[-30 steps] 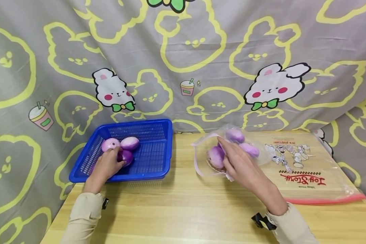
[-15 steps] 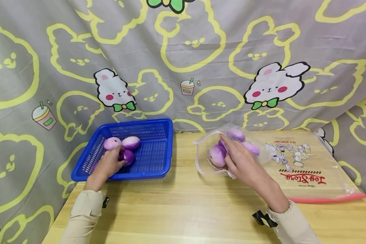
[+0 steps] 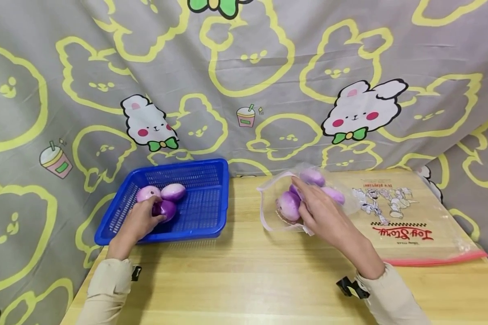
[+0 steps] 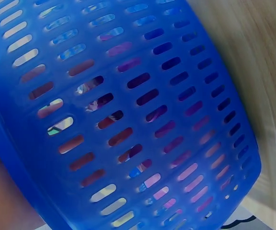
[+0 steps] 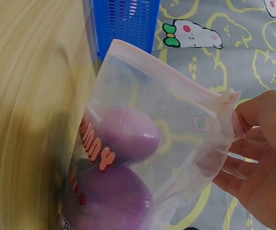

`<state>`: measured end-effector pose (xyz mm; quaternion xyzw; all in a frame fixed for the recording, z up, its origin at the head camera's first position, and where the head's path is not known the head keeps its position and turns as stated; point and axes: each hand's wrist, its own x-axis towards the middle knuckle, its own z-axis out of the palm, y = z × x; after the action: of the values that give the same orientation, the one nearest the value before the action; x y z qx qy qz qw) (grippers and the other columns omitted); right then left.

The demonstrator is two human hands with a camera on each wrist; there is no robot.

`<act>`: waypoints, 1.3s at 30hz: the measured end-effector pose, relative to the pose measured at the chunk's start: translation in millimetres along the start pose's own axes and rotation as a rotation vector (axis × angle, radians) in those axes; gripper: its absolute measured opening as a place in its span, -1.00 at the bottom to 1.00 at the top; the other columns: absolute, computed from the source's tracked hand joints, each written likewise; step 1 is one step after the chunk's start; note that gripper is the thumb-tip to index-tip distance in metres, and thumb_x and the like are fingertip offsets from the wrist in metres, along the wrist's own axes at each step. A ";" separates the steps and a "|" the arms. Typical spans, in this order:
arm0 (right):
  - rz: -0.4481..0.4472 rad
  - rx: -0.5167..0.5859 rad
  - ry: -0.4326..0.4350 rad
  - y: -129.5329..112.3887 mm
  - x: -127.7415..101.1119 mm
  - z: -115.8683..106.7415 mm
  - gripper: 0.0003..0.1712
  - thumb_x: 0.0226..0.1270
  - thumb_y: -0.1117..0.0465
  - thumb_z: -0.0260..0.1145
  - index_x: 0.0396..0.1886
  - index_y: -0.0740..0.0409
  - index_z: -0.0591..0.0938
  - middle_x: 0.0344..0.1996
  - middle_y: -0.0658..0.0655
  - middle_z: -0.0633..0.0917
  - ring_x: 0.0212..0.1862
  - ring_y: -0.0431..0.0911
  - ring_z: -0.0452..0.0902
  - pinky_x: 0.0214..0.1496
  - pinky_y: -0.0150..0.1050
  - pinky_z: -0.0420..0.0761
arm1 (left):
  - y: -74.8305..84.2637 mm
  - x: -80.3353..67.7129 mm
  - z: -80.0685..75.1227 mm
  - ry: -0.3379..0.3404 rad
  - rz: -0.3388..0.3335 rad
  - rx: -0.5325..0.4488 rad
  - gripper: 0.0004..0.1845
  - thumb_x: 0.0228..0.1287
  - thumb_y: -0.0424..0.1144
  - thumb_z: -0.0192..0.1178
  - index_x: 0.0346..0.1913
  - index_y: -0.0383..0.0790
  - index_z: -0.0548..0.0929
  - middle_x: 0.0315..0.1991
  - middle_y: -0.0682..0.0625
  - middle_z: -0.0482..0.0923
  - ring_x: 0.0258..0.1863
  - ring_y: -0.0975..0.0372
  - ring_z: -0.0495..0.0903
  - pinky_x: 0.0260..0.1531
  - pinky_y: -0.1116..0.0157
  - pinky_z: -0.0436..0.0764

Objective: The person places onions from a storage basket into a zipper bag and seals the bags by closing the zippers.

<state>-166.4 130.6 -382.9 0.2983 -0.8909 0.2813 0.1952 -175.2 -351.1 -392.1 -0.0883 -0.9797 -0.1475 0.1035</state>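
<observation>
**Sideways, the bag (image 5: 143, 86) is facing the dark ball (image 3: 166, 211)**

The left hand (image 3: 140, 219) is gripping the dark ball between thumb and fingers, low in the basket (image 3: 203, 207), toward its near left part. The ball is showing only a roundish side past the fingers, so I cannot tell its long axis or where it is pointing. Level with it but well apart, the right hand (image 3: 323, 216) is pinching the bag's edge; the left is plainly the nearer hand. The relation that is mattering most is this: the bag's mouth is gaping leftward at the ball, with the basket's right wall and a strip of table (image 3: 244, 262) lying between.

Just beyond the dark ball, two pale balls are resting: the left one (image 3: 145, 192) is turning a dark spot rightward, the right one (image 3: 175, 192) is stretching roughly left to right. Inside the bag, bagged balls (image 3: 288, 206) are showing through the film. Farther back, a curtain (image 3: 236, 140) is hanging.
</observation>
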 end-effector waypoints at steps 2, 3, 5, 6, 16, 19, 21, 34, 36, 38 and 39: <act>0.001 -0.002 -0.011 -0.2 0.4 0.1 -0.32 0.33 0.41 0.17 0.46 0.33 0.30 0.30 0.32 0.51 0.32 0.17 0.43 0.29 0.11 0.46 | -0.5 -2.7 0.8 0.001 -0.001 -0.003 -0.53 0.04 -0.37 0.49 0.00 -0.48 0.57 -0.15 -0.41 0.64 -0.16 -0.28 0.61 -0.14 -0.22 0.53; 0.002 -0.001 -0.014 -0.3 0.5 0.1 -0.32 0.33 0.41 0.17 0.46 0.33 0.30 0.30 0.32 0.50 0.32 0.17 0.42 0.29 0.11 0.46 | -0.8 -3.6 1.2 0.004 0.001 -0.005 -0.53 0.03 -0.37 0.49 0.00 -0.49 0.57 -0.16 -0.41 0.64 -0.17 -0.28 0.62 -0.15 -0.22 0.53; 0.005 0.002 -0.012 -0.7 0.7 -0.4 -0.32 0.33 0.42 0.17 0.46 0.33 0.29 0.30 0.32 0.50 0.33 0.17 0.42 0.29 0.10 0.46 | -1.5 -4.3 1.6 0.016 0.006 -0.005 -0.52 0.02 -0.37 0.49 -0.01 -0.49 0.57 -0.17 -0.41 0.64 -0.18 -0.27 0.62 -0.15 -0.21 0.53; 0.006 0.004 -0.010 -0.7 0.6 -0.8 -0.31 0.33 0.42 0.17 0.46 0.33 0.29 0.30 0.32 0.50 0.33 0.16 0.42 0.30 0.10 0.45 | -1.7 -4.3 1.6 0.021 0.009 -0.006 -0.52 0.02 -0.37 0.50 0.00 -0.49 0.57 -0.17 -0.41 0.64 -0.18 -0.27 0.62 -0.15 -0.21 0.53; 0.003 -0.001 -0.008 0.2 -0.7 -0.9 -0.31 0.33 0.41 0.17 0.47 0.34 0.28 0.30 0.32 0.50 0.32 0.17 0.43 0.29 0.10 0.46 | 7.0 -7.0 -3.9 0.029 0.002 -0.010 -0.48 0.08 -0.36 0.47 0.09 -0.45 0.54 -0.11 -0.42 0.63 -0.11 -0.28 0.60 -0.07 -0.23 0.51; -0.001 0.002 -0.003 0.6 -0.9 -1.3 -0.32 0.34 0.41 0.16 0.46 0.35 0.28 0.32 0.33 0.48 0.34 0.18 0.41 0.32 0.11 0.42 | 11.7 -7.2 -6.6 0.049 0.011 -0.011 -0.47 0.08 -0.37 0.47 0.11 -0.43 0.54 -0.09 -0.42 0.62 -0.10 -0.28 0.60 -0.07 -0.23 0.51; -0.004 0.004 0.002 0.8 -0.5 -1.5 -0.32 0.34 0.41 0.15 0.46 0.36 0.29 0.33 0.33 0.48 0.34 0.18 0.40 0.33 0.11 0.41 | 14.8 -7.1 -8.1 0.058 0.013 -0.013 -0.46 0.08 -0.36 0.47 0.13 -0.43 0.54 -0.07 -0.42 0.61 -0.09 -0.29 0.59 -0.08 -0.24 0.51; -0.024 -0.001 0.034 0.8 0.0 -1.2 -0.30 0.31 0.43 0.18 0.46 0.34 0.29 0.27 0.31 0.54 0.30 0.15 0.45 0.29 0.10 0.46 | 44.3 -4.2 -7.1 0.282 0.126 -0.038 -0.40 0.07 -0.41 0.48 0.20 -0.39 0.52 0.09 -0.36 0.57 0.07 -0.20 0.56 0.01 -0.21 0.54; -0.021 -0.001 0.037 0.7 0.3 -1.6 -0.29 0.31 0.43 0.18 0.47 0.34 0.28 0.28 0.32 0.53 0.30 0.16 0.45 0.29 0.09 0.46 | 49.2 -2.1 -6.5 0.317 0.146 -0.039 -0.38 0.05 -0.42 0.49 0.21 -0.38 0.52 0.11 -0.36 0.56 0.09 -0.20 0.55 0.03 -0.21 0.53; -0.017 -0.001 0.041 0.7 0.5 -2.2 -0.29 0.31 0.43 0.18 0.47 0.34 0.28 0.28 0.33 0.52 0.30 0.17 0.45 0.30 0.09 0.45 | 54.7 0.3 -6.3 0.341 0.163 -0.045 -0.37 0.05 -0.41 0.50 0.23 -0.36 0.52 0.15 -0.36 0.54 0.14 -0.20 0.53 0.07 -0.20 0.52; -0.015 -0.001 0.042 0.7 0.7 -2.6 -0.29 0.31 0.43 0.18 0.47 0.34 0.28 0.29 0.33 0.51 0.31 0.17 0.44 0.31 0.10 0.44 | 57.6 1.4 -6.3 0.352 0.170 -0.049 -0.36 0.05 -0.40 0.50 0.24 -0.36 0.52 0.17 -0.37 0.53 0.16 -0.20 0.51 0.08 -0.19 0.51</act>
<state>-166.9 132.4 -380.9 0.2987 -0.8845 0.2857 0.2163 -163.8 -298.7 -370.3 -0.1460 -0.9316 -0.1750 0.2832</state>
